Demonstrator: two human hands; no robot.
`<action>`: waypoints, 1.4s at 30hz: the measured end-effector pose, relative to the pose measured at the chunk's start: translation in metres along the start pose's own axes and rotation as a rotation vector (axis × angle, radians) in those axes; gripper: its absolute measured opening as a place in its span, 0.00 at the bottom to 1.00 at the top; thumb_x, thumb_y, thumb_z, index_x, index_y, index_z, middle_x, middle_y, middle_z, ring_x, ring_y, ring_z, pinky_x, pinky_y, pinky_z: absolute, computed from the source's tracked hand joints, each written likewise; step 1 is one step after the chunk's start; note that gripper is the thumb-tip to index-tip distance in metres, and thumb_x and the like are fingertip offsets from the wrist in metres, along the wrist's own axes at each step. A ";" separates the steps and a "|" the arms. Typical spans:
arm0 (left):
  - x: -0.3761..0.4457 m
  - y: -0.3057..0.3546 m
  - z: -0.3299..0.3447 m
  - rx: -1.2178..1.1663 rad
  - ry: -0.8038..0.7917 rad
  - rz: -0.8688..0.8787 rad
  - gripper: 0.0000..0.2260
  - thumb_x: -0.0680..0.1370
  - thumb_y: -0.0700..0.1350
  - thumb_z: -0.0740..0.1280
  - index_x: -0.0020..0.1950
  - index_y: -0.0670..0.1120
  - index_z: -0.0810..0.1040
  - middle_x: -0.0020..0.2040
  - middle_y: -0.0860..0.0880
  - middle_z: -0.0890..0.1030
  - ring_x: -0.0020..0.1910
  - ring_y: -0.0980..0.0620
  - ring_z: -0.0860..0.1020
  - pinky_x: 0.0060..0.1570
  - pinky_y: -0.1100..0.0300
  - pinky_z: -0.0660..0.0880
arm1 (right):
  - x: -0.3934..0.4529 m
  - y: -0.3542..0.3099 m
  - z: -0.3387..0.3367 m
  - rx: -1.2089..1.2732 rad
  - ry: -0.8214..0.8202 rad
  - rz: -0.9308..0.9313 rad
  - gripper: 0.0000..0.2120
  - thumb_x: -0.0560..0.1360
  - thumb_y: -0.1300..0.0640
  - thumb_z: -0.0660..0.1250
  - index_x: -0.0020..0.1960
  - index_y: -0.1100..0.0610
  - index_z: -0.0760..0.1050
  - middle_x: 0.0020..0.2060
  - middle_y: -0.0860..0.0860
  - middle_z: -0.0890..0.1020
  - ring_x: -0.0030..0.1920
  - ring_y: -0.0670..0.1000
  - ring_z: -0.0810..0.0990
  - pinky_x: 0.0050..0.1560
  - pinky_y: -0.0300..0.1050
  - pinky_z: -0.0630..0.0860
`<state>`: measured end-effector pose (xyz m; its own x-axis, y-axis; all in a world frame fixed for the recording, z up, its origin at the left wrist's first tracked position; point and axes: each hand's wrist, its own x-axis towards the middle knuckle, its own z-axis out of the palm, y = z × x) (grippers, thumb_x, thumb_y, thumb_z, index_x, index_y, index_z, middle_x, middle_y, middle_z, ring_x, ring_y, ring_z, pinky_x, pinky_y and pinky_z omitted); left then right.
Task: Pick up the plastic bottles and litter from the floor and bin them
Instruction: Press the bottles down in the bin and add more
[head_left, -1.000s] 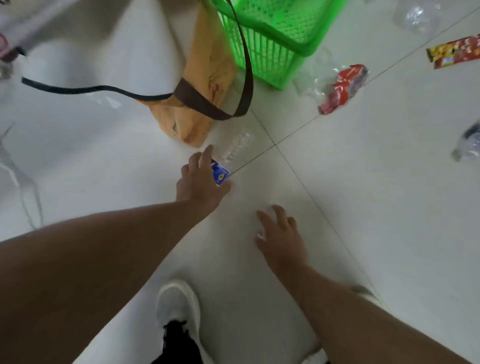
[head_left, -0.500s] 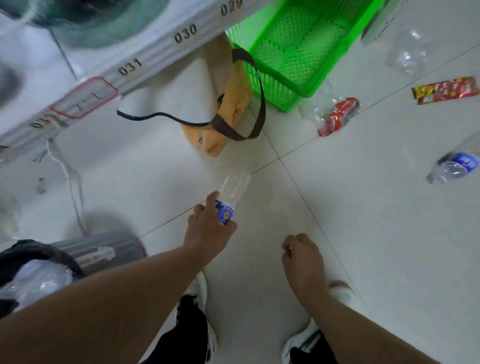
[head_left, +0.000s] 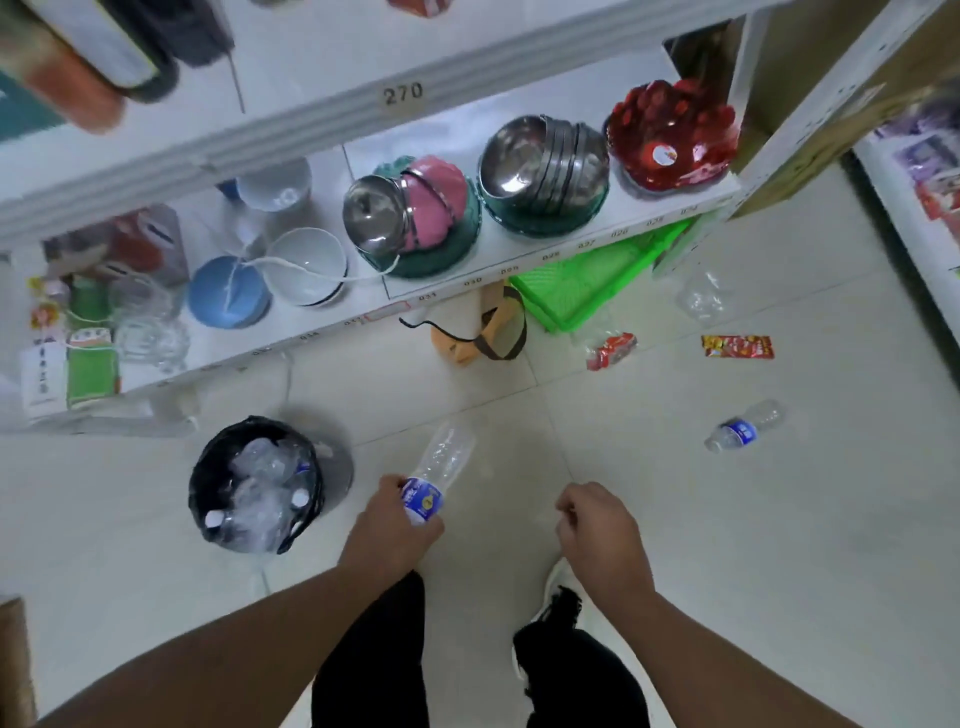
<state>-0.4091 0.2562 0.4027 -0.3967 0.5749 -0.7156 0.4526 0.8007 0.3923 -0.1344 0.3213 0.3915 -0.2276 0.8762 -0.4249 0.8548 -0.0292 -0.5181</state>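
Observation:
My left hand (head_left: 387, 530) grips a clear plastic bottle (head_left: 441, 462) by its blue-labelled end, held above the floor just right of the bin. The bin (head_left: 208, 467), lined with a black bag, holds several crushed clear bottles. My right hand (head_left: 597, 525) is curled into a loose fist with nothing visible in it. On the floor to the right lie a blue-labelled bottle (head_left: 744, 426), a red and yellow wrapper (head_left: 737, 346), a red-labelled crumpled bottle (head_left: 610, 351) and a clear crushed bottle (head_left: 701, 296).
A white shelf unit (head_left: 467, 270) loaded with bowls and glasses runs along the back. Under it sit a green basket (head_left: 587, 291) and an orange bag (head_left: 478, 332) with dark straps. A cardboard box (head_left: 831, 104) stands at the far right.
I have straightened up, so the view has risen and the shelves and bin have come into sight. My left hand lifted the bottle off the floor. My right hand curled into a fist.

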 end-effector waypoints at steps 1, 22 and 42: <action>-0.017 0.003 -0.011 0.001 0.020 -0.006 0.23 0.69 0.58 0.74 0.60 0.58 0.70 0.47 0.58 0.80 0.46 0.54 0.82 0.51 0.53 0.80 | -0.010 -0.011 -0.014 -0.003 -0.008 -0.018 0.07 0.72 0.64 0.71 0.46 0.54 0.80 0.43 0.50 0.80 0.44 0.55 0.80 0.45 0.53 0.79; -0.189 -0.194 -0.130 -0.454 0.338 -0.256 0.28 0.66 0.58 0.79 0.63 0.58 0.73 0.52 0.56 0.81 0.48 0.54 0.82 0.44 0.58 0.79 | -0.121 -0.227 0.015 -0.203 -0.254 -0.243 0.12 0.72 0.65 0.70 0.40 0.47 0.77 0.39 0.45 0.78 0.39 0.46 0.79 0.41 0.45 0.76; -0.080 -0.281 -0.225 -0.565 0.537 -0.481 0.26 0.66 0.51 0.81 0.57 0.50 0.72 0.53 0.45 0.80 0.45 0.49 0.82 0.34 0.60 0.71 | 0.002 -0.371 0.153 -0.106 -0.449 -0.085 0.05 0.74 0.57 0.70 0.43 0.49 0.83 0.41 0.44 0.86 0.44 0.47 0.83 0.40 0.43 0.75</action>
<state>-0.6837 0.0232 0.4797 -0.8234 0.0453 -0.5656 -0.2599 0.8559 0.4470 -0.5231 0.2598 0.4690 -0.4585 0.5775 -0.6755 0.8619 0.1036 -0.4964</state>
